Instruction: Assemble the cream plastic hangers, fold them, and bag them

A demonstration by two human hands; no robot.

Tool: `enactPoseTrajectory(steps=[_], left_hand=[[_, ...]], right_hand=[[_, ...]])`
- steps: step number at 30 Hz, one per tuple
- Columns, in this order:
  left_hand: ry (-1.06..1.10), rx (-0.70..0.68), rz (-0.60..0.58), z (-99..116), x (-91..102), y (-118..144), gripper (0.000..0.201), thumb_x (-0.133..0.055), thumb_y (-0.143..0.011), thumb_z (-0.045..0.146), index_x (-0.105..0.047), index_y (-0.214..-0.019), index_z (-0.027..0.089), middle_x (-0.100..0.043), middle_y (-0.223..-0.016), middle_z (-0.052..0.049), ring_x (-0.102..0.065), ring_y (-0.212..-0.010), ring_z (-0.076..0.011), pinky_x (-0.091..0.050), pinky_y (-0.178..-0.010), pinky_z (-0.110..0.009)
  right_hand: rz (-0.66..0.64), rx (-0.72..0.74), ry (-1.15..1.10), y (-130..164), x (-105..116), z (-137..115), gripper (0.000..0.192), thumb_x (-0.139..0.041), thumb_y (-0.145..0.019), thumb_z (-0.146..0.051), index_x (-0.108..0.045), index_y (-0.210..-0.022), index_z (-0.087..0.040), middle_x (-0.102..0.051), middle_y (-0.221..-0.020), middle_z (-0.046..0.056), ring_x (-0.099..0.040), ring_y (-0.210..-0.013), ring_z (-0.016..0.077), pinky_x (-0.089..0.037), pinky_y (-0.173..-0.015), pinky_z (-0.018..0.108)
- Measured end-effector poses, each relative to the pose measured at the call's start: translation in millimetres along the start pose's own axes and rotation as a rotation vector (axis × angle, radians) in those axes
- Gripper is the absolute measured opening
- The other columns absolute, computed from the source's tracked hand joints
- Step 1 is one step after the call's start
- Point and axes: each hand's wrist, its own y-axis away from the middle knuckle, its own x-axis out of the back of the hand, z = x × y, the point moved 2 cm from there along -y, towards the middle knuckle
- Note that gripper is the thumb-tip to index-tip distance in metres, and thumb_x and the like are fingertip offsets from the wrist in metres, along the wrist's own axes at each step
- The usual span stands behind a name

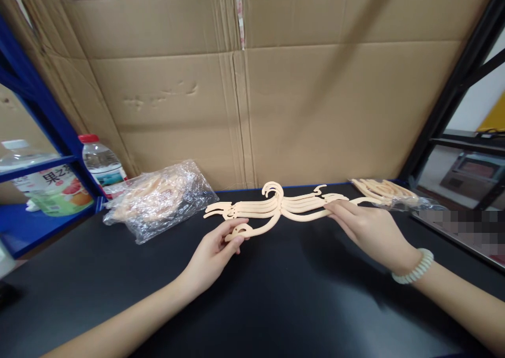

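Fingers (pixel 232 241) of both hands pinch the hanger stack (pixel 276 206) (palms facing inward).

Left hand (pixel 215 253) pinching; right hand (pixel 365 226) pinching, both forearms extended.

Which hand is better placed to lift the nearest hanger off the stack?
Left, probably. The left hand already pinches the end of the front hanger, which sits apart from the stack of hangers; the right hand steadies that stack's other end.

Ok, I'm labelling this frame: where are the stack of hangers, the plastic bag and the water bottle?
stack of hangers (pixel 276 206), head view, on the middle below the hooks.
plastic bag (pixel 158 197), head view, on its crinkled middle.
water bottle (pixel 103 164), head view, on its clear body.
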Motion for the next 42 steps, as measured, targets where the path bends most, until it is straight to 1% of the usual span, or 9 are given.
enactPoseTrajectory(steps=[4, 7, 10, 16, 21, 28, 34, 38, 42], left_hand=[[-0.01, -0.006, 0.008, 0, 0.6, 0, 0.04, -0.056, -0.085, 0.042, -0.061, -0.117, 0.017, -0.061, -0.075, -0.001, -0.058, -0.066, -0.0149, -0.053, -0.065, -0.029], [-0.014, -0.001, 0.011, 0, 0.8, -1, 0.041, -0.056, -0.086, 0.043, -0.06, -0.117, 0.017, -0.064, -0.079, -0.003, -0.058, -0.066, -0.0149, -0.053, -0.065, -0.029], [-0.013, 0.004, 0.012, 0, 0.7, 0, 0.042, -0.055, -0.086, 0.043, -0.06, -0.118, 0.017, -0.066, -0.082, -0.003, -0.059, -0.067, -0.015, -0.054, -0.066, -0.03], [-0.024, 0.007, 0.012, 2, 0.5, 0, 0.041, -0.055, -0.085, 0.043, -0.061, -0.117, 0.019, -0.066, -0.082, -0.003, -0.059, -0.067, -0.0154, -0.054, -0.065, -0.029], [0.01, -0.01, 0.011, 0, 0.0, -1, 0.042, -0.056, -0.085, 0.045, -0.062, -0.115, 0.017, -0.066, -0.082, -0.004, -0.058, -0.066, -0.0153, -0.053, -0.066, -0.029], [0.032, -0.004, 0.023, 0, 1.0, 0, 0.041, -0.056, -0.086, 0.043, -0.06, -0.117, 0.017, -0.064, -0.083, -0.003, -0.057, -0.067, -0.0151, -0.052, -0.069, -0.031], [0.083, 0.018, 0.053, -2, 3.7, -3, 0.04, -0.06, -0.083, 0.041, -0.063, -0.114, 0.016, -0.063, -0.084, -0.003, -0.059, -0.072, -0.0156, -0.051, -0.075, -0.031], [0.206, 0.048, 0.044, 0, 0.3, -2, 0.039, -0.068, -0.078, 0.04, -0.064, -0.109, 0.016, -0.066, -0.09, -0.004, -0.061, -0.084, -0.0177, -0.05, -0.082, -0.031], [0.366, 0.128, 0.051, 10, -8.9, 2, 0.047, -0.075, -0.074, 0.037, -0.06, -0.114, 0.018, -0.066, -0.084, -0.001, -0.062, -0.082, -0.0163, -0.051, -0.073, -0.026]], right_hand=[[-0.001, -0.006, 0.122, 1, 1, -3, 0.031, -0.037, -0.096, -0.016, -0.065, -0.109, -0.019, -0.066, -0.124, 0.01, -0.068, -0.068, 0.0218, -0.049, -0.054, 0.033], [0.038, -0.019, 0.106, -1, 5, -6, 0.029, -0.039, -0.096, -0.019, -0.066, -0.107, -0.018, -0.059, -0.133, 0.012, -0.069, -0.08, 0.025, -0.052, -0.058, 0.035], [0.059, -0.036, 0.004, -3, 6, -8, 0.028, -0.039, -0.097, -0.023, -0.067, -0.103, -0.019, -0.055, -0.135, 0.015, -0.067, -0.094, 0.0279, -0.055, -0.064, 0.037], [0.085, -0.053, -0.244, -2, 2, -4, 0.027, -0.04, -0.096, -0.022, -0.065, -0.105, -0.022, -0.049, -0.137, 0.014, -0.065, -0.093, 0.0248, -0.057, -0.078, 0.044], [0.08, -0.101, -0.425, -3, 1, -2, 0.036, -0.043, -0.094, -0.021, -0.053, -0.127, -0.026, -0.042, -0.14, 0.013, -0.063, -0.091, 0.0218, -0.056, -0.08, 0.041], [-0.054, -0.244, -0.794, -5, -11, 6, 0.035, -0.06, -0.087, -0.033, -0.06, -0.12, -0.022, -0.067, -0.105, 0.008, -0.063, -0.082, 0.0205, -0.057, -0.079, 0.04], [-0.141, -0.323, -1.101, -11, -12, 12, 0.038, -0.065, -0.083, -0.046, -0.068, -0.11, -0.02, -0.066, -0.113, 0.011, -0.062, -0.101, 0.0247, -0.054, -0.089, 0.041], [-0.176, -0.362, -1.246, -12, -11, 8, 0.038, -0.066, -0.082, -0.047, -0.069, -0.107, -0.019, -0.067, -0.101, 0.008, -0.062, -0.086, 0.02, -0.054, -0.082, 0.038], [-0.158, -0.443, -1.501, -10, -13, -13, 0.039, -0.07, -0.082, -0.039, -0.059, -0.115, -0.021, -0.064, -0.086, 0.001, -0.061, -0.08, 0.015, -0.053, -0.078, 0.032]])
